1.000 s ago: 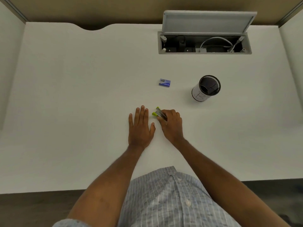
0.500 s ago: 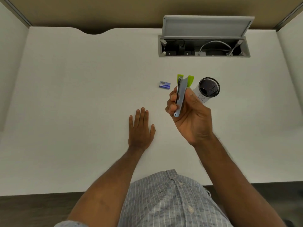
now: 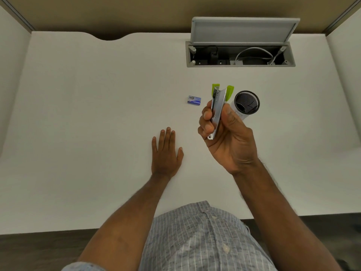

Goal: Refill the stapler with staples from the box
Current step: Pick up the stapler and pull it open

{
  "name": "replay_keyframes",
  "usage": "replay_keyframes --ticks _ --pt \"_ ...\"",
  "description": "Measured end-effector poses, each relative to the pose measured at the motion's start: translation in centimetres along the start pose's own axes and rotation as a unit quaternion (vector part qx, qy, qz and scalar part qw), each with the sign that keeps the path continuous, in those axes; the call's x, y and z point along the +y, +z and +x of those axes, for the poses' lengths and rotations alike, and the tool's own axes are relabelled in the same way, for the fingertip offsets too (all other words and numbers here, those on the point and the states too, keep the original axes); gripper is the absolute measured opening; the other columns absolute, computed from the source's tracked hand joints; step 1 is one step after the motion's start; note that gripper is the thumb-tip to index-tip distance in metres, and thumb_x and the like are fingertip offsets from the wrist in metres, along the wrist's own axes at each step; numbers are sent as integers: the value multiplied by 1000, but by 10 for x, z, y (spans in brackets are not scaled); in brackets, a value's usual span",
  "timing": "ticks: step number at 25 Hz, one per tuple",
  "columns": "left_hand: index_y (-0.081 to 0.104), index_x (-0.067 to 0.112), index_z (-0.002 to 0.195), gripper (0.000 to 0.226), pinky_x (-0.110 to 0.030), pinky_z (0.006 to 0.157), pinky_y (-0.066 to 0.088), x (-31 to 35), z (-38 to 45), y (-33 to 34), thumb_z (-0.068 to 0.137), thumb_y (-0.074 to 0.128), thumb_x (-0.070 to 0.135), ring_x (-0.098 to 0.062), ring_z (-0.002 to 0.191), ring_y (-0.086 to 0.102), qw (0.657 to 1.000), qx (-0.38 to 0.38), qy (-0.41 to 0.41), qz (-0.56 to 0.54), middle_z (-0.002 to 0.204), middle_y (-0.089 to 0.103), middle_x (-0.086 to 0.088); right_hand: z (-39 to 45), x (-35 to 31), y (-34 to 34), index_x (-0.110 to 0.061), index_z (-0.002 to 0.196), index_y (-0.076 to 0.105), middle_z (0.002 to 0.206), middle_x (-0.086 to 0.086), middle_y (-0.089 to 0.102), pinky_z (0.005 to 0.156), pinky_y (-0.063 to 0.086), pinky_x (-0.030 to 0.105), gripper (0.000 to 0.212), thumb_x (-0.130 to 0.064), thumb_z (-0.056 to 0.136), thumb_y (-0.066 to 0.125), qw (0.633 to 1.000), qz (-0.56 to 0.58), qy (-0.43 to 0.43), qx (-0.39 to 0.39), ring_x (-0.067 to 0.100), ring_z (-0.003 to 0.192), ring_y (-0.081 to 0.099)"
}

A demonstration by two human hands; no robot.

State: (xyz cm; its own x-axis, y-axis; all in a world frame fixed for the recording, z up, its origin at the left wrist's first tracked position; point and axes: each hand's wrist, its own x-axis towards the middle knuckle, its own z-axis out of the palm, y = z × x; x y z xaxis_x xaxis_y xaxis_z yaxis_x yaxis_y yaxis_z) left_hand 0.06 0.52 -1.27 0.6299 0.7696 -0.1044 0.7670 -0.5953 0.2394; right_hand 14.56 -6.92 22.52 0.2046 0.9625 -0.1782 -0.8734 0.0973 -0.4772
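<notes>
Lime-green and silver stapler [image 3: 218,106] – blue box [image 3: 194,99] – white desk [image 3: 97,114].

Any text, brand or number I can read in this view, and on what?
Nothing legible.
Staple box: blue label with print, too small and blurred to read.
Pen cup: dark marks on its white side, mostly hidden behind the right hand, unreadable.
Stapler: no visible lettering.
</notes>
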Motion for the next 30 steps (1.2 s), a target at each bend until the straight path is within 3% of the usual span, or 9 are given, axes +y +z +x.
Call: replay_keyframes --ticks 7,14,20,24,26,28,30 --pt "21 11 159 68 -55 125 12 0 -1 0 103 32 46 -29 156 14 1000 2 1 1 168 18 -10 1 2 -3 -5 113 71 94 8 70 73 58 25 27 -24 97 60 1000 9 11 -20 15 75 68" --pt "22 11 159 67 -54 125 12 2 0 -3 103 34 46 -29 156 15 1000 1 -2 7 168 18 -10 1 4 -7 -7 109 74 93 7 70 73 59 24 39 -28 106 42 999 14 18 33 14 75 68" --pt "26 12 158 66 -52 126 8 1 2 -3 102 41 44 -28 156 15 1000 2 -5 -27 168 20 -9 -4 4 -13 -6 123 71 106 9 72 81 60 26 39 -32 97 57 999 37 28 0 16 88 71" --pt "31 16 156 60 -51 126 3 19 10 -23 103 43 41 -25 156 16 990 -37 -75 -113 167 23 -6 -9 6 -17 -8 123 72 109 8 73 83 61 27 42 -34 98 50 999 31 29 15 16 91 72" --pt "50 20 144 44 -54 125 17 40 17 -53 105 44 39 -23 145 39 955 -36 -128 -265 154 48 -5 -11 6 -19 -10 123 72 110 8 73 85 61 27 40 -33 97 53 999 10 18 29 16 92 71" --pt "67 27 122 30 -48 112 43 62 19 -97 105 44 37 -15 121 61 865 -32 -153 -477 127 69 3 -14 6 -20 -11 120 73 107 8 74 83 61 27 37 -32 97 55 998 -16 9 52 15 88 71" --pt "72 36 108 31 -31 93 54 81 13 -147 102 43 44 -4 98 68 771 -49 -135 -621 101 74 13 -16 7 -22 -9 123 69 103 8 75 79 60 27 35 -28 101 50 996 -40 6 76 15 83 71"
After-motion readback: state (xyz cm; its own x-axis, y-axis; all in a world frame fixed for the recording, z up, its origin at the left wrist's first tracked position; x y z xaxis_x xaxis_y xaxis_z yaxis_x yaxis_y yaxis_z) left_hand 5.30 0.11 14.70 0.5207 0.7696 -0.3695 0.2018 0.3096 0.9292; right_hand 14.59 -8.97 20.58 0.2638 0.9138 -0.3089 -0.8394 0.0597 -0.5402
